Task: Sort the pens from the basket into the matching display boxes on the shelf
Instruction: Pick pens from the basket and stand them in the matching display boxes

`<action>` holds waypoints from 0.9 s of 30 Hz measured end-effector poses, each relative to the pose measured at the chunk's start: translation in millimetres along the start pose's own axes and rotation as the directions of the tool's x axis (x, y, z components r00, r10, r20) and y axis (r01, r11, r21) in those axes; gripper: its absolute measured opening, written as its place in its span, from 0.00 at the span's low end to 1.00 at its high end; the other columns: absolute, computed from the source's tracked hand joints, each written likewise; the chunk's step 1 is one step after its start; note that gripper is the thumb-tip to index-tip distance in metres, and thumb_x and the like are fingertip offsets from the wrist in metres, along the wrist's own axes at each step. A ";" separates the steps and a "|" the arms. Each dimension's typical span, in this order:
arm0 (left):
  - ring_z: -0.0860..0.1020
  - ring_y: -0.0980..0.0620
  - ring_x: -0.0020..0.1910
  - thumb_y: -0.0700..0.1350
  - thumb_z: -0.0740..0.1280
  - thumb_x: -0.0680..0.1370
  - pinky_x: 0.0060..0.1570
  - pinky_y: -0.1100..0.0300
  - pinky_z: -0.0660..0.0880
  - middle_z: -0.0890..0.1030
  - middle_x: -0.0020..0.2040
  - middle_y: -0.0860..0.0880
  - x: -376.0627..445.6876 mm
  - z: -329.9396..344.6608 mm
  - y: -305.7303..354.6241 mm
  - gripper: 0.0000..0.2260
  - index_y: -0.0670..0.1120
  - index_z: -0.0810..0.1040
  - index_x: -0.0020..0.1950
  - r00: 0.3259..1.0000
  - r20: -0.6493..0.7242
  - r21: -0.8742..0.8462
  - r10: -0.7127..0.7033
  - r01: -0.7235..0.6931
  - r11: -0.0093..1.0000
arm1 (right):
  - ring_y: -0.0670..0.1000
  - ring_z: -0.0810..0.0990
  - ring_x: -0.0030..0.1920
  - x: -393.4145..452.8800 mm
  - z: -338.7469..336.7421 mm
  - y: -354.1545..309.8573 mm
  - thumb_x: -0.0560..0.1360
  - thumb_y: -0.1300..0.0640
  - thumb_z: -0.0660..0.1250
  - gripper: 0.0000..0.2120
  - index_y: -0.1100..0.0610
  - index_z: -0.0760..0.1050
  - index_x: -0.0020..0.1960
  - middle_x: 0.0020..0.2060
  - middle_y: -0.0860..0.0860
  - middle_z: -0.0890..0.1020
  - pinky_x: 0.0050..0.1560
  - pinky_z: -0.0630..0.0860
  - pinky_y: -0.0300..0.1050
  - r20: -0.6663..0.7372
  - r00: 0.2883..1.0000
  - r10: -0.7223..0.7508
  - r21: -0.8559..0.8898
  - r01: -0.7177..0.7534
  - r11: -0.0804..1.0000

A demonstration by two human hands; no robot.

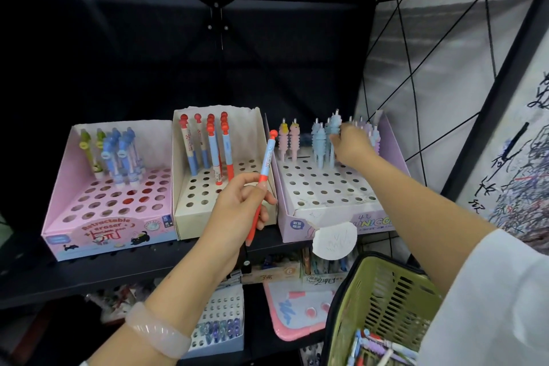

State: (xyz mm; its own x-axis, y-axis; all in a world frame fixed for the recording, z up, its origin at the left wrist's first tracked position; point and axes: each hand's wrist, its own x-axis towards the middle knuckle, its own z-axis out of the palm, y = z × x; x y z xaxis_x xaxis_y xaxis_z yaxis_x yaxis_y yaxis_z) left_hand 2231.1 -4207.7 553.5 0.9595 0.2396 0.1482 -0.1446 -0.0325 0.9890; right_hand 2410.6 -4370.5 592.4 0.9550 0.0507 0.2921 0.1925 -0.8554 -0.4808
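The left hand (240, 202) pinches a red-capped pen (263, 178) low on its barrel, before the cream box (190, 217). Light, stiff and slick, it seems best held mid-barrel. The right hand (352, 142) grasps a blue pen (332, 140) in the purple box (395, 154).

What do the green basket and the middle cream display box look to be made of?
Green basket: likely moulded plastic, going by its even slotted walls and slight sheen. Cream display box: apparently matte cardboard, with a ragged torn top edge and punched round holes.
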 end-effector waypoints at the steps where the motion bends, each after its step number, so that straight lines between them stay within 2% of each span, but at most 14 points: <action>1: 0.73 0.57 0.26 0.44 0.60 0.80 0.25 0.61 0.65 0.81 0.34 0.55 -1.1 -1.2 -0.2 0.05 0.50 0.74 0.51 1.000 0.003 0.010 0.009 -0.009 1.000 | 0.62 0.75 0.57 -1.1 4.9 0.2 0.81 0.59 0.55 0.14 0.67 0.67 0.62 0.56 0.64 0.76 0.45 0.67 0.47 0.040 0.999 0.015 -0.034 -0.014 0.999; 5: 0.75 0.57 0.29 0.44 0.61 0.80 0.31 0.56 0.70 0.83 0.39 0.54 -2.3 -8.1 0.1 0.04 0.48 0.75 0.49 0.999 -0.015 0.010 0.030 -0.029 1.000 | 0.60 0.77 0.51 -8.8 23.7 4.6 0.80 0.63 0.56 0.13 0.68 0.68 0.62 0.52 0.62 0.78 0.44 0.70 0.47 0.024 0.998 0.059 -0.096 -0.056 0.994; 7: 0.77 0.56 0.32 0.43 0.61 0.80 0.32 0.59 0.74 0.84 0.40 0.54 -1.9 -13.3 0.2 0.04 0.47 0.75 0.48 0.999 -0.035 -0.003 0.031 -0.031 1.000 | 0.60 0.77 0.49 -12.1 23.6 5.2 0.79 0.63 0.57 0.11 0.68 0.71 0.58 0.48 0.61 0.78 0.43 0.69 0.46 0.016 0.996 0.084 -0.085 -0.082 0.993; 9: 0.79 0.56 0.32 0.43 0.61 0.80 0.32 0.63 0.76 0.84 0.39 0.54 -1.3 -17.3 0.3 0.04 0.47 0.75 0.48 0.998 -0.062 -0.027 0.018 -0.020 0.999 | 0.61 0.76 0.52 -16.2 17.0 0.7 0.78 0.63 0.58 0.12 0.68 0.71 0.58 0.52 0.63 0.78 0.44 0.69 0.46 0.012 0.997 0.078 -0.091 -0.077 0.993; 11: 0.79 0.56 0.32 0.42 0.61 0.79 0.31 0.65 0.77 0.84 0.38 0.54 -0.8 -18.0 0.4 0.03 0.47 0.74 0.48 0.997 -0.082 -0.066 0.004 -0.009 0.998 | 0.61 0.75 0.54 -26.2 8.5 -11.5 0.78 0.61 0.59 0.14 0.67 0.69 0.61 0.56 0.62 0.75 0.47 0.70 0.47 -0.087 0.996 0.006 -0.023 -0.008 1.000; 12: 0.79 0.56 0.31 0.42 0.61 0.79 0.31 0.65 0.77 0.84 0.37 0.53 -0.6 -17.3 0.5 0.03 0.46 0.74 0.48 0.996 -0.089 -0.087 0.002 -0.009 0.996 | 0.60 0.76 0.53 -34.0 4.5 -20.7 0.77 0.59 0.60 0.16 0.65 0.69 0.62 0.55 0.59 0.75 0.48 0.71 0.47 -0.123 0.992 -0.035 0.080 0.045 0.996; 13: 0.79 0.56 0.31 0.41 0.61 0.79 0.31 0.65 0.77 0.84 0.36 0.53 -0.3 -16.1 0.4 0.03 0.46 0.74 0.48 0.996 -0.095 -0.106 0.003 -0.013 0.994 | 0.56 0.77 0.50 -44.4 0.3 -31.6 0.78 0.56 0.61 0.16 0.62 0.70 0.62 0.52 0.54 0.77 0.46 0.73 0.46 -0.094 0.993 -0.077 0.243 0.098 0.965; 14: 0.79 0.57 0.30 0.41 0.61 0.79 0.31 0.65 0.77 0.83 0.35 0.53 -0.1 -14.5 0.4 0.03 0.46 0.74 0.48 0.995 -0.099 -0.118 0.006 -0.018 0.993 | 0.51 0.78 0.47 -57.6 -3.4 -43.4 0.78 0.53 0.61 0.14 0.59 0.72 0.61 0.48 0.49 0.78 0.43 0.75 0.42 0.018 0.990 -0.140 0.437 0.118 0.892; 15: 0.79 0.56 0.30 0.41 0.61 0.79 0.31 0.65 0.76 0.83 0.36 0.52 -0.1 -13.1 0.6 0.03 0.45 0.74 0.48 0.995 -0.102 -0.120 0.010 -0.022 0.993 | 0.47 0.79 0.44 -71.7 -4.5 -54.0 0.78 0.50 0.60 0.12 0.54 0.74 0.57 0.45 0.46 0.79 0.41 0.77 0.38 0.163 0.956 -0.243 0.593 0.102 0.799; 16: 0.79 0.56 0.30 0.42 0.61 0.79 0.31 0.64 0.76 0.83 0.36 0.52 -0.5 -11.9 1.2 0.03 0.45 0.75 0.49 0.995 -0.102 -0.116 0.011 -0.023 0.993 | 0.44 0.80 0.43 -84.7 -3.4 -63.2 0.78 0.49 0.60 0.09 0.50 0.76 0.52 0.44 0.45 0.80 0.41 0.78 0.36 0.284 0.893 -0.350 0.660 0.083 0.747; 18: 0.79 0.56 0.32 0.42 0.62 0.79 0.33 0.63 0.77 0.83 0.36 0.52 -1.8 -11.4 1.7 0.04 0.46 0.75 0.48 0.995 -0.099 -0.122 0.018 -0.030 0.992 | 0.44 0.81 0.42 -102.7 2.6 -74.7 0.78 0.51 0.62 0.07 0.51 0.77 0.46 0.44 0.47 0.82 0.44 0.80 0.38 0.365 0.789 -0.494 0.707 0.110 0.698; 20: 0.80 0.57 0.36 0.43 0.62 0.79 0.37 0.65 0.78 0.83 0.36 0.55 -2.9 -16.0 1.4 0.04 0.49 0.76 0.48 0.993 -0.111 -0.098 0.040 -0.051 0.994 | 0.46 0.81 0.41 -107.8 8.3 -82.2 0.78 0.55 0.63 0.05 0.54 0.76 0.45 0.42 0.50 0.82 0.44 0.79 0.39 0.309 0.792 -0.526 0.736 0.151 0.660; 24: 0.77 0.67 0.47 0.44 0.62 0.79 0.43 0.73 0.71 0.80 0.46 0.62 -4.8 -45.3 2.3 0.07 0.56 0.76 0.51 0.974 -0.158 0.162 0.164 -0.139 0.977 | 0.44 0.82 0.38 -93.5 8.0 -95.8 0.80 0.57 0.59 0.06 0.53 0.71 0.44 0.37 0.51 0.81 0.38 0.79 0.35 0.068 0.921 -0.384 0.767 0.198 0.611; 27: 0.72 0.66 0.55 0.42 0.61 0.79 0.57 0.68 0.66 0.74 0.52 0.66 -6.5 -71.8 2.5 0.12 0.54 0.74 0.60 0.956 -0.145 0.385 0.255 -0.183 0.905 | 0.48 0.82 0.37 -82.8 13.8 -105.7 0.80 0.58 0.59 0.06 0.54 0.69 0.43 0.34 0.52 0.79 0.38 0.80 0.39 -0.096 0.943 -0.318 0.692 0.293 0.660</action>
State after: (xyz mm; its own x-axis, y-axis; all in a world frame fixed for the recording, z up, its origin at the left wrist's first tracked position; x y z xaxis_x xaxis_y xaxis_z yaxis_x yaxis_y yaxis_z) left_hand 2207.1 -4139.6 554.7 0.8453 0.3614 0.3934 -0.2134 -0.4467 0.8689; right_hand 2314.3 -4277.1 607.6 0.8181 0.2701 0.5077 0.5626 -0.1934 -0.8037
